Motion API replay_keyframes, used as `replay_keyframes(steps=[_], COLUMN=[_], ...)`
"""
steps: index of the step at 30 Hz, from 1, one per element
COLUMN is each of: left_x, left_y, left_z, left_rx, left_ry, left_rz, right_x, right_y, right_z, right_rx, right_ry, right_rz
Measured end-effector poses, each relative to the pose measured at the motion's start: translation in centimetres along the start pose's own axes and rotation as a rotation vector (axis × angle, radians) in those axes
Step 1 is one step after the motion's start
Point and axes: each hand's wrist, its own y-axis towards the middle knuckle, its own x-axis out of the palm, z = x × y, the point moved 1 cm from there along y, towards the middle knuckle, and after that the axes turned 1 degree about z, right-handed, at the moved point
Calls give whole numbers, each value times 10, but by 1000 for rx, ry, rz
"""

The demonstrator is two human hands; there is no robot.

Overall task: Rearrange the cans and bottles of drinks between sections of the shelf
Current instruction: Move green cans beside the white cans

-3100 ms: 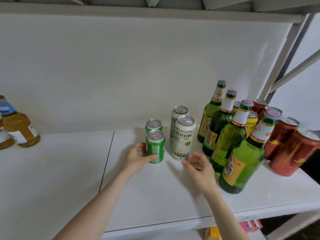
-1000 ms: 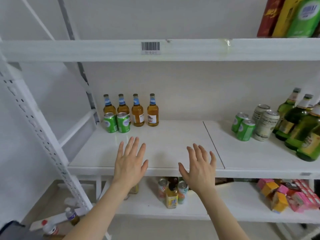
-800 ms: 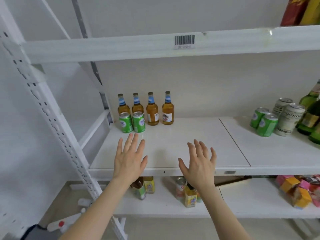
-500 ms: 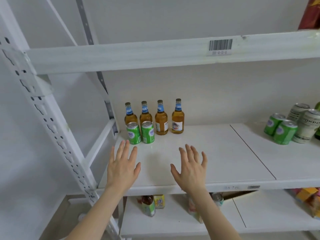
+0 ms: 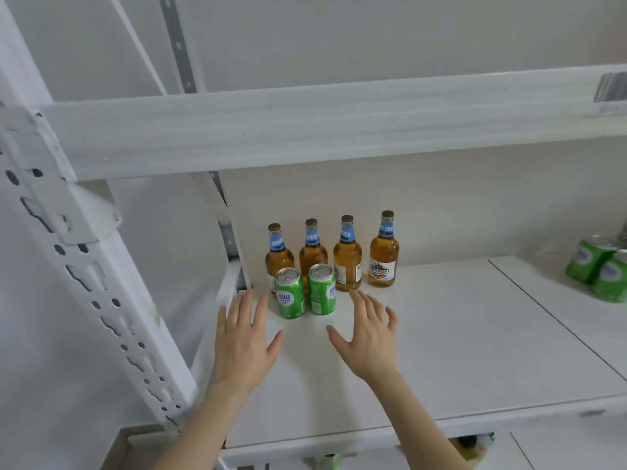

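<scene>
Two green cans [image 5: 289, 293] [image 5: 321, 289] stand side by side on the left section of the white shelf [image 5: 441, 351]. Behind them, several amber bottles [image 5: 383, 252] with blue neck labels line the back wall. My left hand [image 5: 242, 340] hovers flat, fingers spread, just left of and before the left can. My right hand [image 5: 368, 330] is likewise spread, just right of and before the right can. Neither hand holds anything. Two more green cans [image 5: 600, 269] stand on the right section at the frame's edge.
A perforated white upright [image 5: 84, 283] and a diagonal brace stand close on the left. The upper shelf's front beam [image 5: 305, 127] crosses overhead. A seam [image 5: 556, 327] divides the two shelf sections. A lower shelf [image 5: 559, 449] shows below the front edge.
I have turned left from the right section to the left one. Both empty hands have reached forward and now flank the two green cans.
</scene>
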Motion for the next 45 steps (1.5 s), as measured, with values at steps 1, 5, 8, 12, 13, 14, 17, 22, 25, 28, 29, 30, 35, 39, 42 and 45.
replay_keyframes(steps=[1,5,8,12,13,14,17,22,25,28,29,30,35,39,42,45], left_x=[9,42,53,70,74,78,89,110,116,124,127,130,134,132,124,113], left_y=[4,16,26,38,40,42,47,54,62,74,76,78,79,73,65,55], left_z=[-3,0,7,8,8,8,7,8,13,13,12,11,8,7,8,8], left_rx=[-21,-132,-265,-371,-390,-412,-461,-489,-488,-504,-508,-510,-485,-478,-478,-481], left_ry=[-53,-322,-549,-654,-679,-709,-778,-911,-1052,-1126,-1136,-1147,-1159,-1181,-1208,-1217], left_rz=[-26,-110,-161,-183,-195,-210,-232,-256,-266,-254,-247,-244,-232,-249,-273,-327], right_x=[6,20,30,45,47,50,60,75,83,90,92,93,97,95,87,79], right_y=[5,26,42,66,70,74,82,97,106,114,116,117,118,115,110,102], right_z=[-1,-3,-2,0,0,0,4,15,20,21,20,18,16,17,19,24], right_rx=[11,97,146,213,229,239,264,249,226,184,173,162,186,212,243,327], right_ry=[43,207,323,431,454,477,539,653,733,816,844,875,992,1038,1094,1153], right_rz=[-5,-75,-116,-193,-209,-226,-284,-318,-327,-324,-330,-337,-335,-344,-354,-359])
